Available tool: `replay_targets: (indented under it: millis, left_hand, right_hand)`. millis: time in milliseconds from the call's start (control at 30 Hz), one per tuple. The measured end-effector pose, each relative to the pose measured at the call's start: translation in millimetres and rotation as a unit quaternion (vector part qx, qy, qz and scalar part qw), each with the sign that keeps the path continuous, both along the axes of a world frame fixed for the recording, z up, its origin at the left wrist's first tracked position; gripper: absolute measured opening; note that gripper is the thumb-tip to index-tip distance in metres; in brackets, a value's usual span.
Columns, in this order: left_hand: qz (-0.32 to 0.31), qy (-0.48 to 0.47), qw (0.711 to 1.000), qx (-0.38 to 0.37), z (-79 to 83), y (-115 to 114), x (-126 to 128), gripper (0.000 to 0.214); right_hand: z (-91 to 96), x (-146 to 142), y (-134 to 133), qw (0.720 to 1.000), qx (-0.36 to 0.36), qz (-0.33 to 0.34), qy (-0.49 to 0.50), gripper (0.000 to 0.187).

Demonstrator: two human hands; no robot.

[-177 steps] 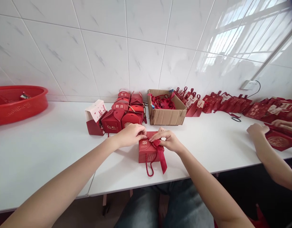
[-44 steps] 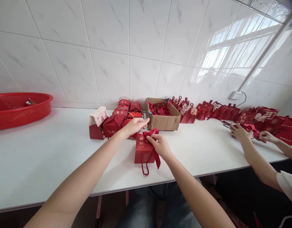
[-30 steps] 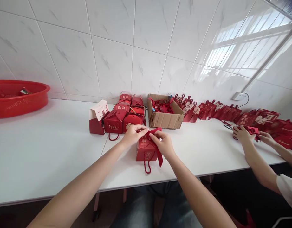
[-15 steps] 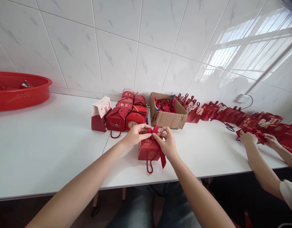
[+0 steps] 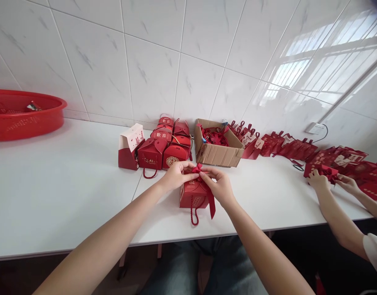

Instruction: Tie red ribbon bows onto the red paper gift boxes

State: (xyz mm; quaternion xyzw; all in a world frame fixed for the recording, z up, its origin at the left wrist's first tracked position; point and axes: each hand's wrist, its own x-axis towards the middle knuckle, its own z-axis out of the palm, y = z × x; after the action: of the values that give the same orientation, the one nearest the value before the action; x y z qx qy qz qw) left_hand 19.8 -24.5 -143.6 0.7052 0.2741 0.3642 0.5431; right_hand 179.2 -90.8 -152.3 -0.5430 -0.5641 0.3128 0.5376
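Observation:
A red gift box [image 5: 193, 196] stands on the white table in front of me, with a twisted red cord handle [image 5: 193, 216] hanging down its near side. On its top is a red ribbon bow [image 5: 197, 168], and one ribbon tail drapes down the right side. My left hand [image 5: 179, 175] pinches the bow from the left, thumb and fingers closed. From the right, my right hand [image 5: 218, 183] pinches the ribbon close to the knot. The fingertips partly hide the knot.
Several red gift boxes [image 5: 150, 155] stand behind on the left. A cardboard box [image 5: 219, 155] of red ribbons sits beside them. At far left is a red plastic basket [image 5: 28, 123]. On the right, a co-worker's hands [image 5: 319, 182] handle a red box near scissors [image 5: 298, 167] and more boxes.
My fingers have drawn closer over the knot, and the bow's loops show less. The right hand has turned a little. The co-worker's hands have shifted slightly at their box.

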Motion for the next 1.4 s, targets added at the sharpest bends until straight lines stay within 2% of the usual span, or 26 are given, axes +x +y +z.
replay_targets:
  millis: [267,467,633,900,1033,1167,1300,1400]
  left_hand:
    - [-0.013,-0.018,1.000,-0.013,2.9,-4,0,0.024]
    - [0.003,-0.015,1.000,-0.019,4.0,-5,0,0.017]
    - [0.005,0.014,1.000,0.014,6.4,-6,-1,0.020]
    - [0.067,0.012,0.994,0.090,1.0,-4,2,0.013]
    - [0.057,0.007,0.995,0.081,-0.6,-4,2,0.012]
    - [0.047,-0.007,0.997,0.063,-2.9,-4,5,0.014]
    - [0.046,-0.019,0.998,0.050,-6.4,-5,8,0.014]
    - [0.067,-0.021,0.996,0.062,-6.9,-6,8,0.019]
  right_hand:
    - [10.8,0,-5,0.999,-0.007,-0.003,-0.053,0.030]
    - [6.2,4,-6,0.995,0.013,-0.023,-0.099,0.025]
    - [6.0,8,-5,0.991,0.024,-0.039,-0.125,0.017]
    - [8.5,10,-1,0.987,0.016,-0.015,-0.161,0.017]
    - [7.1,10,1,0.994,-0.041,0.057,-0.080,0.025]
    - [2.2,11,1,0.989,-0.088,0.116,0.031,0.031]
    - [-4.0,12,2,0.983,-0.085,0.137,0.089,0.025]
    - [-6.3,11,1,0.978,-0.082,0.143,0.125,0.021]
